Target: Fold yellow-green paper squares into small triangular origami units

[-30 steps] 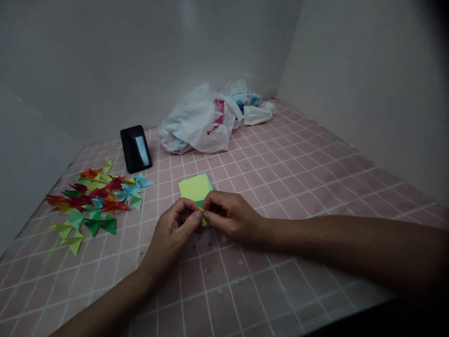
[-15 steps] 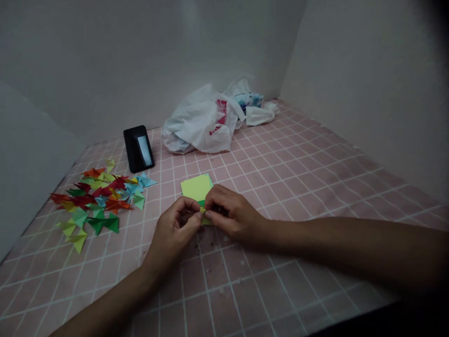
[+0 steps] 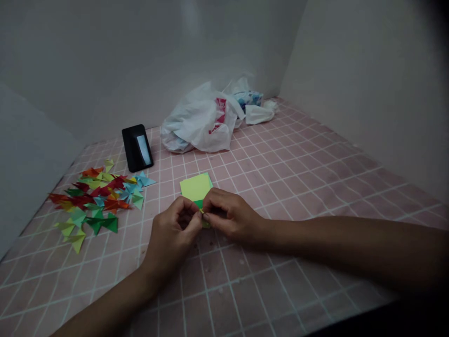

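Observation:
Between my fingertips is a small folded piece of yellow-green paper (image 3: 206, 225), mostly hidden by both hands. My left hand (image 3: 174, 225) pinches it from the left, thumb against forefinger. From the right, my right hand (image 3: 233, 216) pinches the same paper, its fingertips almost meeting those of the left. Just beyond the hands lies a stack of square paper sheets (image 3: 195, 187), yellow-green on top with green and light blue edges showing. Off to the left spreads a pile of folded paper birds (image 3: 101, 192) in red, orange, yellow, green and blue.
A black phone (image 3: 138, 148) lies behind the paper birds. At the back sits a crumpled white plastic bag (image 3: 199, 121) with red print, beside a blue-patterned pack (image 3: 249, 98) and white tissue (image 3: 259, 114). Pink cloth with white grid lines (image 3: 298, 173) covers the surface, with grey walls around it.
My right hand's fingers have shifted slightly on the small paper, and less of it shows between the hands. The other things stay put, apart from a slight camera shift.

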Available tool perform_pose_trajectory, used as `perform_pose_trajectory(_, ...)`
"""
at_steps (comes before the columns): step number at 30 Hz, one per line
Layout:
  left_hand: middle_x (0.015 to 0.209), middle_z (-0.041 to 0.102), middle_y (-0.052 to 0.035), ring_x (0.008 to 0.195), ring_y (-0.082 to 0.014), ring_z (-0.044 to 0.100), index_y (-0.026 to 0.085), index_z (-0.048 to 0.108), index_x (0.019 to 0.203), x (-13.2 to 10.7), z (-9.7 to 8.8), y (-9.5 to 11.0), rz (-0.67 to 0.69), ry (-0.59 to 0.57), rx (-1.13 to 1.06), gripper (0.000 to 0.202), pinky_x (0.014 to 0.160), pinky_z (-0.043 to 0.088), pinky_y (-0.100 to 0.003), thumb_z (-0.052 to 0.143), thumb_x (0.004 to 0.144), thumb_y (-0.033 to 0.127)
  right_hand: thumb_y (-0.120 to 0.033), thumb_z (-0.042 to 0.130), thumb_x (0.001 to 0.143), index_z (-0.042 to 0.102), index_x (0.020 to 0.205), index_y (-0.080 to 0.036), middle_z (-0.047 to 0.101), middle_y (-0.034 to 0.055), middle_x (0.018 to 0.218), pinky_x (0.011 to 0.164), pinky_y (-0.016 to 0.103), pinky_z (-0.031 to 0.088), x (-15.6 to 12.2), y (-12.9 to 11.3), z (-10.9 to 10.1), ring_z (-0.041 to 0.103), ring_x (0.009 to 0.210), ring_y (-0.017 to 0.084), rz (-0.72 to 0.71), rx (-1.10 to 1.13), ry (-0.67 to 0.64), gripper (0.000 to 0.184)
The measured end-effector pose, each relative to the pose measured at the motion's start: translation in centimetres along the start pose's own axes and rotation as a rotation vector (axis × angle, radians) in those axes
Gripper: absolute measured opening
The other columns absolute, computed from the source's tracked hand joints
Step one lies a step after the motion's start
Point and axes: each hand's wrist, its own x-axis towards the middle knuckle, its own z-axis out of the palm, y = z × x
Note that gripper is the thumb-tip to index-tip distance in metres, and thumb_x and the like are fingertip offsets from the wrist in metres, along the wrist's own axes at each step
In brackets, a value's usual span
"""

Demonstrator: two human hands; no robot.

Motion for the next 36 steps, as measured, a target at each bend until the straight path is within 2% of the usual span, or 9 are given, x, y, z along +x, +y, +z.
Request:
perform_pose_trajectory(6, 0.067, 0.064, 0.0016, 0.057, -0.0123, 0.061, 0.018, 0.061, 0.077, 0.0, -0.2, -0.1, 0.06, -0.009, 0.052, 0.011, 0.054, 0.045, -0.022, 0.055, 0.084, 0.024, -0.01, 0.055, 0.085, 0.049, 0.076, -0.019, 0.054, 0.0031, 0.08, 0.069, 0.03, 0.039, -0.1, -0.3, -0.1, 0.05, 0.075, 0.016, -0.027, -0.142, -0.014, 0.014)
perform_pose_trajectory(11, 0.056, 0.055, 0.0054, 0.049, -0.01, 0.051, 0.019, 0.058, 0.073, -0.1, -0.1, -0.1, 0.129, 0.01, 0.157, 0.008, 0.049, 0.037, -0.022, 0.057, 0.081, 0.02, -0.011, 0.053, 0.086, 0.047, 0.076, -0.019, 0.059, 0.006, 0.082, 0.077, 0.034, 0.04, 0.0, -0.2, 0.0, 0.051, 0.081, 0.019, -0.067, -0.225, -0.063, 0.014)
perform_pose_trajectory(13, 0.057, 0.056, 0.0051, 0.05, -0.0103, 0.051, 0.019, 0.059, 0.075, -0.1, -0.3, 0.0, 0.146, 0.011, 0.171, 0.008, 0.052, 0.038, -0.023, 0.057, 0.082, 0.021, -0.01, 0.053, 0.085, 0.047, 0.076, -0.019, 0.059, 0.0059, 0.082, 0.077, 0.034, 0.04, 0.0, -0.2, 0.0, 0.051, 0.081, 0.019, -0.056, -0.217, -0.061, 0.014)
perform_pose_trajectory(16, 0.071, 0.065, 0.0012, 0.063, -0.013, 0.06, 0.019, 0.065, 0.086, 0.2, -0.5, -0.2, 0.031, -0.055, 0.0, 0.012, 0.06, 0.045, -0.024, 0.057, 0.088, 0.027, -0.011, 0.054, 0.084, 0.047, 0.074, -0.019, 0.056, 0.0034, 0.079, 0.071, 0.031, 0.039, -0.1, -0.2, -0.1, 0.05, 0.076, 0.017, -0.016, -0.151, -0.015, 0.015)
perform_pose_trajectory(18, 0.078, 0.065, -0.0001, 0.071, -0.0147, 0.063, 0.019, 0.066, 0.088, 0.4, -0.6, -0.6, -0.142, -0.152, -0.302, 0.017, 0.065, 0.052, -0.025, 0.058, 0.09, 0.034, -0.011, 0.054, 0.084, 0.047, 0.073, -0.019, 0.055, 0.0017, 0.077, 0.068, 0.029, 0.038, 0.0, -0.2, -0.2, 0.049, 0.073, 0.015, 0.008, -0.081, 0.011, 0.015)
perform_pose_trajectory(20, 0.08, 0.064, 0.0003, 0.072, -0.0146, 0.064, 0.018, 0.066, 0.088, 0.7, -0.4, -1.1, -0.291, -0.232, -0.55, 0.019, 0.068, 0.057, -0.028, 0.065, 0.087, 0.037, -0.011, 0.054, 0.085, 0.048, 0.073, -0.019, 0.054, 0.0005, 0.076, 0.067, 0.028, 0.038, 0.1, -0.2, -0.2, 0.049, 0.071, 0.014, 0.026, -0.017, 0.027, 0.016)
perform_pose_trajectory(22, 0.083, 0.063, 0.0001, 0.072, -0.0127, 0.063, 0.018, 0.067, 0.087, 0.9, -0.2, -1.6, -0.349, -0.251, -0.65, 0.019, 0.068, 0.058, -0.026, 0.069, 0.086, 0.037, -0.011, 0.055, 0.085, 0.049, 0.073, -0.019, 0.053, 0.0, 0.076, 0.066, 0.027, 0.038, 0.2, -0.1, -0.1, 0.048, 0.07, 0.013, 0.032, 0.014, 0.041, 0.015)
perform_pose_trajectory(27, 0.083, 0.062, -0.0006, 0.071, -0.011, 0.062, 0.016, 0.069, 0.084, 0.8, 0.0, -1.8, -0.367, -0.253, -0.714, 0.02, 0.066, 0.058, -0.022, 0.074, 0.083, 0.036, -0.01, 0.055, 0.084, 0.049, 0.072, -0.018, 0.053, 0.0, 0.075, 0.065, 0.027, 0.037, 0.2, 0.0, 0.0, 0.048, 0.069, 0.013, 0.026, 0.02, 0.047, 0.015)
perform_pose_trajectory(36, 0.083, 0.064, -0.0006, 0.071, -0.0111, 0.062, 0.016, 0.068, 0.083, 0.8, -0.2, -1.4, -0.378, -0.251, -0.685, 0.023, 0.064, 0.058, -0.022, 0.078, 0.08, 0.036, -0.011, 0.055, 0.085, 0.048, 0.071, -0.018, 0.053, 0.0001, 0.075, 0.065, 0.027, 0.037, 0.1, -0.1, 0.0, 0.048, 0.069, 0.013, 0.034, 0.004, 0.035, 0.017)
